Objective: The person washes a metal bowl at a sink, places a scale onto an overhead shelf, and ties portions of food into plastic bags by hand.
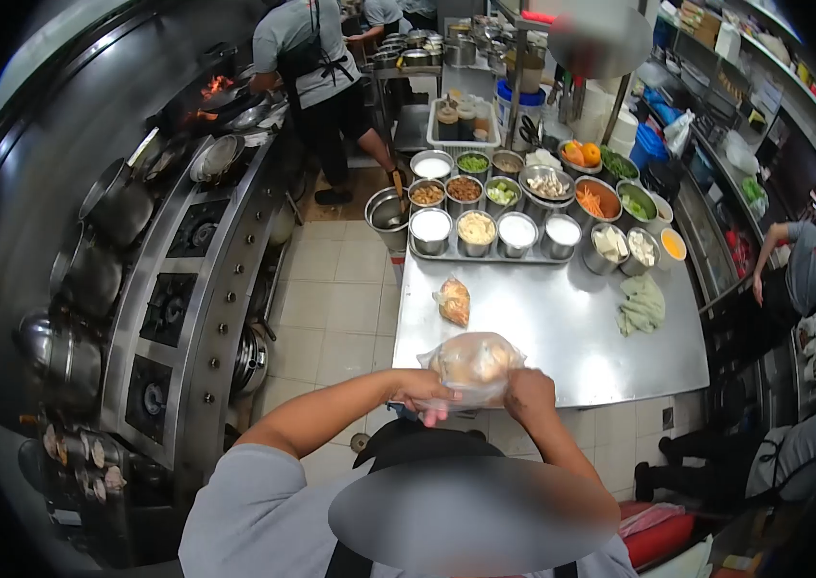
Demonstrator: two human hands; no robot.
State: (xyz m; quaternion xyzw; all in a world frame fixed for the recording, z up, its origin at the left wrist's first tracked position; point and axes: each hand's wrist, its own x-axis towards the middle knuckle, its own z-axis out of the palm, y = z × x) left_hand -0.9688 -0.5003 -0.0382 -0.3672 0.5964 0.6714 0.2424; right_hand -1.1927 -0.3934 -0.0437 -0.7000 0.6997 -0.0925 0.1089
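Observation:
A clear plastic bag (pixel 473 362) with pale, rounded food inside is held up at the near edge of the steel table. My left hand (pixel 423 391) grips the bag's lower left side, some fingers under it. On the other side my right hand (pixel 529 393) is closed like a fist on the bag's right edge. Just beyond, a smaller clear bag of orange-brown food (pixel 452 302) lies on the table, apart from both hands. What exactly the large bag contains is blurred by the plastic.
Metal containers of ingredients stand on a tray (pixel 492 256) across the table (pixel 543 361). A green cloth (pixel 641 305) lies at the right. Stove burners (pixel 165 308) line the left. One person (pixel 316 87) stands by a flaming wok; other people (pixel 801 275) are at the right.

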